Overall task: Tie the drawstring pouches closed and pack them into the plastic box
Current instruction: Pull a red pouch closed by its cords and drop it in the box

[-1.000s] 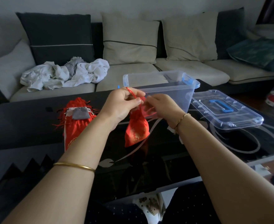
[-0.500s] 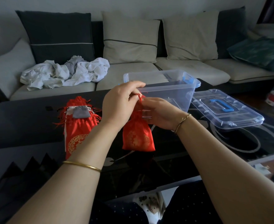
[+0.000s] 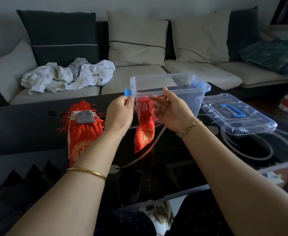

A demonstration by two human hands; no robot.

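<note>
Just below the plastic box (image 3: 182, 97) at centre frame, the left hand (image 3: 121, 111) and, apparently, the right hand (image 3: 172, 109) pinch the drawstring (image 3: 150, 99), and the dangling red pouch (image 3: 144, 132) looks soft, light, best held by its cinched neck.
</note>
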